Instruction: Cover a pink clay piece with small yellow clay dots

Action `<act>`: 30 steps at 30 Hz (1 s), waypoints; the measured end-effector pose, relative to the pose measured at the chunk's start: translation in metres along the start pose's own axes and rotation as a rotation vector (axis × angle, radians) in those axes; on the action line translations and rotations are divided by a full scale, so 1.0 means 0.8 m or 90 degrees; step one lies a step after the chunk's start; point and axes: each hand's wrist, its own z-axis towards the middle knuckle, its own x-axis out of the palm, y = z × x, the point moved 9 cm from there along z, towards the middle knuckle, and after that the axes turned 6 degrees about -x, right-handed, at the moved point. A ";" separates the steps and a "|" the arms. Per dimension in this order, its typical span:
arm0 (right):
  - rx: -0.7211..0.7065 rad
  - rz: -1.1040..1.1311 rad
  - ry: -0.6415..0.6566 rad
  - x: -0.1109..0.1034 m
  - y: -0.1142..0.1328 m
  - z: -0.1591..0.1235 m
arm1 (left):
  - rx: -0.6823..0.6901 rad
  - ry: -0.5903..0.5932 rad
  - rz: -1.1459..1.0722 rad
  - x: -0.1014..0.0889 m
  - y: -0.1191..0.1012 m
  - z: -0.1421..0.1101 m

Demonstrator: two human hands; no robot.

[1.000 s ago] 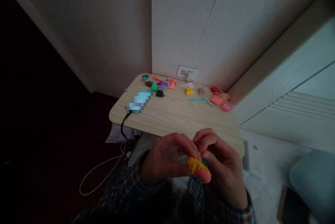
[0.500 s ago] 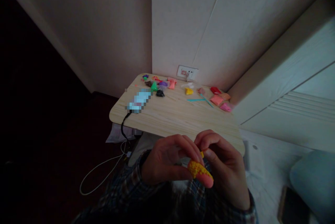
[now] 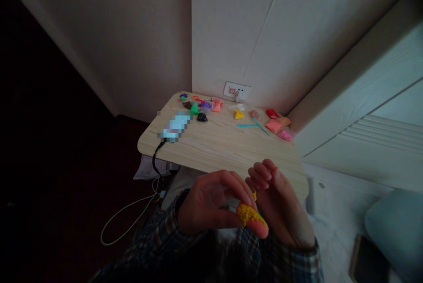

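Observation:
Close below the camera, my left hand (image 3: 211,203) pinches a small lump of yellow bead clay (image 3: 249,214) between thumb and fingertips. My right hand (image 3: 280,208) is right beside it, fingers now lifted and partly uncurled, its palm side against the clay; a tiny yellow bit (image 3: 254,195) shows between the two hands. Plaid sleeves cover both wrists. Both hands hover in front of the near edge of a light wooden table (image 3: 224,146).
Far across the table lie several small clay bags and pieces: green (image 3: 194,109), black (image 3: 202,117), yellow (image 3: 238,115), pink (image 3: 273,125). Two teal sticks (image 3: 253,126) lie mid-table. A blurred phone (image 3: 175,128) with a black cable sits left. A wall socket (image 3: 236,91) is behind.
My right hand's fingers have lifted and uncurled from the pinch on the clay. The left hand and the clay lump have barely moved.

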 end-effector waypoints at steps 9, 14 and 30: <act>0.065 0.046 0.005 -0.002 -0.016 0.000 | 0.009 -0.008 -0.004 0.000 -0.001 0.000; 0.066 0.051 0.009 -0.001 -0.015 0.001 | 0.003 -0.012 0.002 -0.001 -0.001 0.001; 0.014 0.004 0.018 0.011 -0.005 0.009 | 0.012 -0.011 0.007 0.000 -0.003 0.001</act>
